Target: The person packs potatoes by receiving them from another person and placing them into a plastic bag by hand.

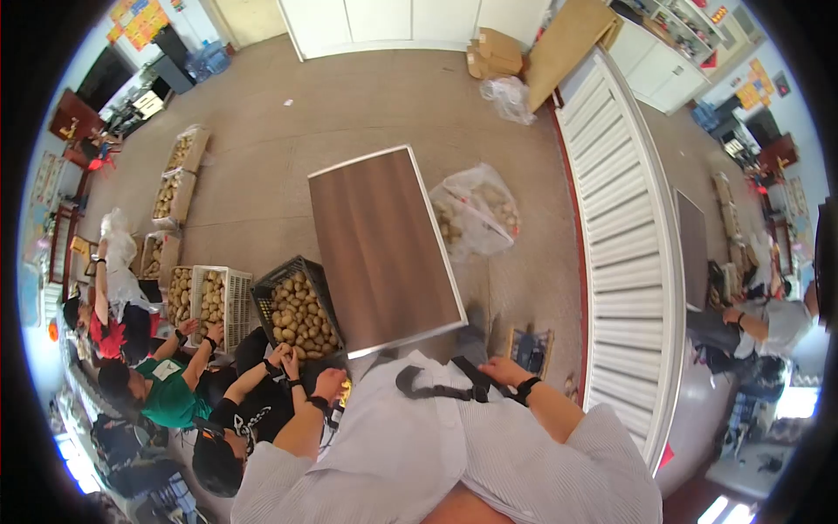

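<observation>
My left hand (330, 384) is curled closed at my side, left of the brown tabletop (384, 249). A small yellow item (346, 391) shows right beside its fingers; whether the hand grips it is hidden. On the other side, my right hand (500, 371) has its fingers curled in, with nothing seen in them. It is below the table's near right corner and does not touch the table. The tabletop has a pale metal edge and a wood-grain surface. Close to my left hand stands a black crate (321, 288) of potatoes (301, 316).
Co-workers sit along the left; one in black has hands (284, 356) at the black crate. A white crate (237, 306) and several boxes (176, 194) hold potatoes. Right of the table lies a clear bag (480, 210) of potatoes. A white radiator (624, 253) lines the right side.
</observation>
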`<state>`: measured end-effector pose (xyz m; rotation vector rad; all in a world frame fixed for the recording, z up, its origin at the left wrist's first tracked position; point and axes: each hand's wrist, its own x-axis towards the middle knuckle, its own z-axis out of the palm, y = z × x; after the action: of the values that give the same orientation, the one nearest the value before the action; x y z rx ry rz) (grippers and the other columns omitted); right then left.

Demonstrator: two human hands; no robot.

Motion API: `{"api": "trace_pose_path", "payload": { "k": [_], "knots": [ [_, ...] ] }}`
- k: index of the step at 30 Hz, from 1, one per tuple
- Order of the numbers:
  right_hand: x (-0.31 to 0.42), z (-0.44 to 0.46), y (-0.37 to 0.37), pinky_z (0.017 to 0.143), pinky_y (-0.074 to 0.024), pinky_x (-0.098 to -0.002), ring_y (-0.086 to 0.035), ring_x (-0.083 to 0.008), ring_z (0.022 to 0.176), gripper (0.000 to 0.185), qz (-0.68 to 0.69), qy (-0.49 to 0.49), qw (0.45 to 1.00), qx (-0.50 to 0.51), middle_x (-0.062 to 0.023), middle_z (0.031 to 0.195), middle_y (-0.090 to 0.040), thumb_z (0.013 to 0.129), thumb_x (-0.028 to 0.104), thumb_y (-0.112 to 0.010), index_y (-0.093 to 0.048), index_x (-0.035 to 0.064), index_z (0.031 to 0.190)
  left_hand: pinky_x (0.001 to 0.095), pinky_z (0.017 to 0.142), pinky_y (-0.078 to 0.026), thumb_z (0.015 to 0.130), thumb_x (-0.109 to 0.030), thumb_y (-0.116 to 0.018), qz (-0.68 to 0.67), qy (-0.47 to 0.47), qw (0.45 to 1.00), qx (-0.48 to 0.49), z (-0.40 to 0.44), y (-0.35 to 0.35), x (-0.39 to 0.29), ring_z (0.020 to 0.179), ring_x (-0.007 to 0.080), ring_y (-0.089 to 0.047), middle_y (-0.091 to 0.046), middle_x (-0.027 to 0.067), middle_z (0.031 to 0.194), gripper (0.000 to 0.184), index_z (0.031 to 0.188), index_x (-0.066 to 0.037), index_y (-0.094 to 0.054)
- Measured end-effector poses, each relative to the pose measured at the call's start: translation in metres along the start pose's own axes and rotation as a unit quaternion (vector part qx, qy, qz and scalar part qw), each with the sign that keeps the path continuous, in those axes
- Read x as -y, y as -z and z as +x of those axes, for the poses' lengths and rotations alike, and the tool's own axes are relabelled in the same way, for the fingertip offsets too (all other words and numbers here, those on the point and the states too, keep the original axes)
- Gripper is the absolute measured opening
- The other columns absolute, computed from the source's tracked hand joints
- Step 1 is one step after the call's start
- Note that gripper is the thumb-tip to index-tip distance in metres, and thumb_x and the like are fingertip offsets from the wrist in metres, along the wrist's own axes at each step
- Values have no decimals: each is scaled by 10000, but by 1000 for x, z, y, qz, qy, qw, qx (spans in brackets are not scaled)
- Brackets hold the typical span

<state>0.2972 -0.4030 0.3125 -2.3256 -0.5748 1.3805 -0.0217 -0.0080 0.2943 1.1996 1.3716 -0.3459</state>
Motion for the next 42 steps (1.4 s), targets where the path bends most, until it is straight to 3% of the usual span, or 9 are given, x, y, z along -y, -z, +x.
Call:
{"api": "trace_pose_path", "payload": {
  "k": [2, 4, 6, 7, 8, 10, 14, 21, 42],
  "knots": [
    [-19, 25, 30, 752, -509, -456, -631, -421, 904, 547, -88, 49, 995, 9, -261, 939, -663, 869, 512, -570, -667, -13, 985, 368, 540, -516, 904, -249, -562, -7, 17, 1000, -15, -2, -40, -5, 634, 247, -648, -667, 131, 884, 258, 1008, -21, -620],
    [-23, 15, 73, 805, -485, -482, -632, -419, 898, 582, -142, 142, 975, 99, -232, 922, -679, 902, 534, -481, -671, -14, 936, 399, 661, -530, 910, -264, -548, 449, -168, 870, 117, 1, -67, -11, 761, 286, -664, -680, 142, 958, 288, 1049, -26, -629],
    [-14, 6, 108, 871, -461, -512, -644, -406, 903, 567, -162, 61, 972, 160, -223, 956, -686, 952, 499, -390, -675, 10, 978, 382, 825, -528, 915, -226, -534, 420, -458, 783, -27, 32, -109, 51, 884, 259, -654, -670, 148, 925, 226, 980, -58, -671],
    [-108, 69, 70, 846, -472, -524, -652, -401, 892, 521, -220, 41, 960, 168, -244, 939, -679, 937, 468, -414, -671, 15, 954, 374, 905, -481, 916, -293, -537, 339, -376, 862, -14, 12, -130, 34, 970, 286, -630, -670, 156, 931, 289, 1032, -62, -666],
    [-158, 93, 52, 815, -488, -527, -655, -415, 892, 461, -270, 323, 898, 127, -263, 933, -671, 911, 421, -452, -664, 14, 954, 386, 890, -480, 897, -395, -551, 321, -264, 909, -14, -16, -143, 5, 1002, 313, -623, -667, 159, 1029, 387, 1066, -64, -659],
    [-172, 116, 63, 773, -509, -504, -653, -424, 875, 362, -319, 128, 914, 216, -269, 954, -662, 906, 335, -466, -666, 37, 952, 404, 895, -475, 870, -465, -569, 272, -260, 927, 0, -30, -160, -10, 1031, 326, -617, -661, 179, 1084, 469, 1067, -49, -662],
    [-262, 237, 68, 749, -516, -483, -666, -391, 848, 301, -393, 310, 782, 372, -216, 992, -683, 902, 279, -481, -663, 54, 984, 407, 890, -479, 872, -482, -570, 312, -202, 928, 3, -49, -189, -29, 1032, 335, -623, -666, 179, 1102, 487, 1074, -51, -674],
    [-135, 180, 165, 815, -480, -456, -623, -356, 935, 302, -267, 141, 912, 277, -217, 1066, -644, 891, 284, -511, -624, 61, 1060, 423, 884, -478, 845, -426, -600, 283, -197, 939, 7, 27, -240, 20, 1001, 338, -628, -686, 177, 1044, 425, 1059, -68, -682],
    [-158, 272, 289, 1012, -372, -374, -494, -252, 1195, 491, -317, 185, 868, 334, -220, 1288, -525, 859, 299, -604, -505, 82, 1288, 423, 838, -476, 938, -299, -522, 126, -201, 969, -72, -45, -342, -82, 996, 372, -610, -645, 223, 1029, 330, 1029, 6, -609]
  ]
}}
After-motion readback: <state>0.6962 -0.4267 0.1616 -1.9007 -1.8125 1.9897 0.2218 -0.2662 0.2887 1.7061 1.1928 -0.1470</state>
